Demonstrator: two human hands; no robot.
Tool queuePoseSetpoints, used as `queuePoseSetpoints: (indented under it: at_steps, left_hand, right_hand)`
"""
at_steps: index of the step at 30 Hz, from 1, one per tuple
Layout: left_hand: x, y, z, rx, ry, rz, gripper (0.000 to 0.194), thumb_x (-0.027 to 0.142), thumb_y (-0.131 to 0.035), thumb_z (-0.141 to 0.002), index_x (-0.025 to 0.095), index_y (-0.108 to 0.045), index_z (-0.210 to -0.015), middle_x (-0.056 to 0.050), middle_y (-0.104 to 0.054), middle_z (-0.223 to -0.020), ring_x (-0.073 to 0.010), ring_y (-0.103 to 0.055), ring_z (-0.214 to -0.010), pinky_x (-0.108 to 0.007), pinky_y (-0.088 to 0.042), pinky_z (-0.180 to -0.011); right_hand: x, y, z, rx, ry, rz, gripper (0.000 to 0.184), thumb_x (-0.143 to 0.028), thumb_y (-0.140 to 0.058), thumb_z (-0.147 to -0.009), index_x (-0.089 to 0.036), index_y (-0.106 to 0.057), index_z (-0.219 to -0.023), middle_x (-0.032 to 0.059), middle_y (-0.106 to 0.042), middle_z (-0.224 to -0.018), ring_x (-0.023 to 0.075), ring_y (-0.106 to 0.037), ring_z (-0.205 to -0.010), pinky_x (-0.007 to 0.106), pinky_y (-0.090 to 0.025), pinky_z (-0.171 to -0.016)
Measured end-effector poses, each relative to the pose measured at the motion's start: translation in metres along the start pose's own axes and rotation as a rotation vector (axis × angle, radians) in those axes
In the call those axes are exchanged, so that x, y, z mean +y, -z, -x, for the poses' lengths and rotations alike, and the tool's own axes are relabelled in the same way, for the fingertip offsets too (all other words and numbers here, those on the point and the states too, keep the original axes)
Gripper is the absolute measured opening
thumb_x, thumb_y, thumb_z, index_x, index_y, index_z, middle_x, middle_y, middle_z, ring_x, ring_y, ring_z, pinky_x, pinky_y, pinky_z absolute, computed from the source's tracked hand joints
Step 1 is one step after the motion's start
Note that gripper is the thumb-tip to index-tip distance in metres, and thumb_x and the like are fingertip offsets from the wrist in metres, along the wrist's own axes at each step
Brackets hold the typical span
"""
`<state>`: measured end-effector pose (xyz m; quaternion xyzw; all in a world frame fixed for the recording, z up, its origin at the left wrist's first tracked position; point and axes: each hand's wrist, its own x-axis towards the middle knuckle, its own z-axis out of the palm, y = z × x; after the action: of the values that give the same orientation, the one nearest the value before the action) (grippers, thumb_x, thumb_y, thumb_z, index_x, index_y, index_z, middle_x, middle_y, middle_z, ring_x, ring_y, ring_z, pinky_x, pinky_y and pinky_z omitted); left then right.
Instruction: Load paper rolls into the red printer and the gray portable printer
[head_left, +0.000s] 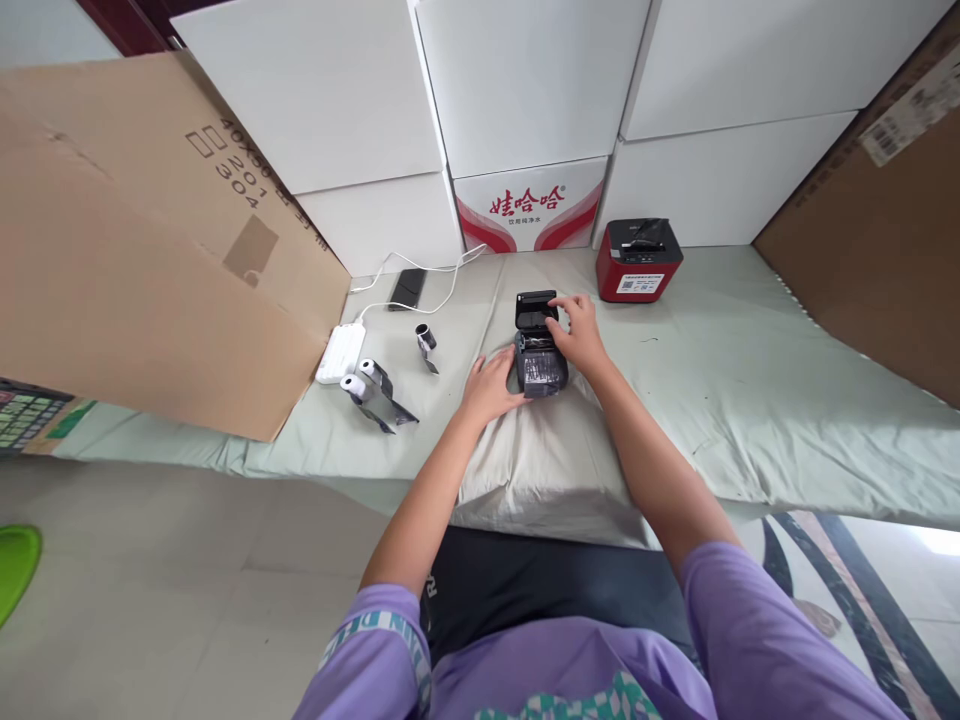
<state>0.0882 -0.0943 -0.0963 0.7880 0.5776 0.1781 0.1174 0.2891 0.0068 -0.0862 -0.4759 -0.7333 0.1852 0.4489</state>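
Note:
A small black portable printer (543, 372) sits on the cloth with its lid (534, 318) raised, showing the paper bay. Clear film or tape seems to cover its front part. My left hand (491, 388) holds the printer's left side and near corner, thumb along the front edge. On the lid's right edge, my right hand (577, 332) has its index finger and thumb closed. A short paper roll (425, 338) with a loose tail stands to the left. Beyond it are two more rolls, a nearer roll (352, 386) and a farther roll (373, 372), their dark-backed strips trailing.
A red and black box-shaped device (640, 275) stands at the right rear. On the left lie a white power strip (343, 352) with a cable and a dark flat phone-like object (407, 289). White cartons (532, 80) wall the back; brown cardboard (150, 240) flanks the left, more cardboard (885, 230) the right.

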Motion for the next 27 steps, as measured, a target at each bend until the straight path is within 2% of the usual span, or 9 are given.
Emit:
queuePoseSetpoints:
  at_steps: [3, 5, 7, 10, 13, 16, 21, 27]
  left_hand:
    - [-0.001, 0.0, 0.0, -0.011, 0.014, -0.008, 0.097, 0.05, -0.074, -0.083, 0.022, -0.028, -0.163, -0.014, -0.045, -0.163, -0.0297, -0.041, -0.153, -0.051, -0.024, -0.129]
    - [-0.001, 0.0, 0.0, -0.008, 0.018, -0.006, 0.097, 0.049, -0.074, -0.083, 0.021, -0.028, -0.163, -0.014, -0.045, -0.164, -0.0291, -0.041, -0.153, -0.052, -0.024, -0.129]
    - [0.0, 0.001, 0.0, -0.009, 0.018, 0.0, 0.097, 0.047, -0.075, -0.082, 0.022, -0.028, -0.163, -0.014, -0.044, -0.164, -0.029, -0.041, -0.153, -0.051, -0.024, -0.129]
    - [0.002, 0.003, 0.0, -0.014, 0.022, 0.01, 0.1, 0.045, -0.077, -0.08, 0.022, -0.026, -0.164, -0.015, -0.043, -0.164, -0.0302, -0.042, -0.152, -0.052, -0.024, -0.129]
    - [0.004, 0.004, 0.001, -0.005, 0.031, 0.039, 0.108, 0.044, -0.078, -0.08, 0.021, -0.018, -0.166, -0.017, -0.045, -0.163, -0.0309, -0.045, -0.15, -0.053, -0.025, -0.128]
    - [0.004, 0.006, 0.003, 0.03, -0.016, 0.059, 0.11, 0.04, -0.076, -0.081, 0.022, -0.01, -0.168, -0.014, -0.044, -0.164, -0.0294, -0.048, -0.148, -0.049, -0.03, -0.125]
    - [0.003, 0.007, 0.006, 0.072, -0.092, 0.016, 0.099, 0.034, -0.074, -0.083, 0.026, -0.021, -0.166, -0.011, -0.042, -0.166, -0.0285, -0.049, -0.147, -0.042, -0.038, -0.12]
    - [0.007, 0.008, 0.006, 0.082, -0.033, 0.018, 0.091, 0.039, -0.08, -0.079, 0.031, -0.039, -0.159, -0.008, -0.044, -0.165, -0.027, -0.054, -0.143, -0.041, -0.041, -0.117]
  right_hand:
    - [-0.003, 0.002, -0.002, -0.013, -0.076, -0.238, 0.039, -0.038, -0.057, -0.09, -0.027, -0.059, -0.128, 0.0108, -0.059, -0.137, 0.0295, -0.056, -0.124, 0.047, -0.053, -0.097]
    - [-0.005, 0.005, -0.001, -0.014, -0.11, -0.343, 0.041, -0.041, -0.056, -0.091, -0.028, -0.057, -0.13, 0.0085, -0.063, -0.133, 0.026, -0.06, -0.117, 0.043, -0.054, -0.097]
    - [-0.008, 0.009, 0.0, -0.05, -0.127, -0.354, 0.037, -0.042, -0.057, -0.089, -0.027, -0.061, -0.123, 0.0075, -0.069, -0.12, 0.0251, -0.063, -0.111, 0.042, -0.053, -0.097]
    - [-0.008, 0.014, 0.002, -0.22, -0.127, -0.319, 0.03, -0.039, -0.063, -0.083, -0.024, -0.069, -0.109, 0.0083, -0.071, -0.116, 0.027, -0.063, -0.112, 0.045, -0.052, -0.098]
    - [-0.005, 0.016, 0.004, -0.301, -0.18, -0.344, 0.041, -0.035, -0.067, -0.079, -0.023, -0.069, -0.117, 0.01, -0.069, -0.128, 0.0279, -0.062, -0.118, 0.048, -0.05, -0.105]
    - [-0.002, 0.019, 0.004, -0.365, -0.272, -0.376, 0.052, -0.035, -0.07, -0.077, -0.022, -0.066, -0.127, 0.0106, -0.068, -0.131, 0.0284, -0.062, -0.122, 0.049, -0.046, -0.11]
    - [0.0, 0.022, 0.002, -0.421, -0.306, -0.395, 0.056, -0.037, -0.071, -0.076, -0.022, -0.064, -0.13, 0.0094, -0.069, -0.125, 0.0286, -0.062, -0.118, 0.049, -0.047, -0.109]
    - [-0.001, 0.021, 0.004, -0.445, -0.284, -0.396, 0.06, -0.038, -0.07, -0.076, -0.02, -0.062, -0.132, 0.0068, -0.069, -0.11, 0.0254, -0.063, -0.101, 0.046, -0.052, -0.099]
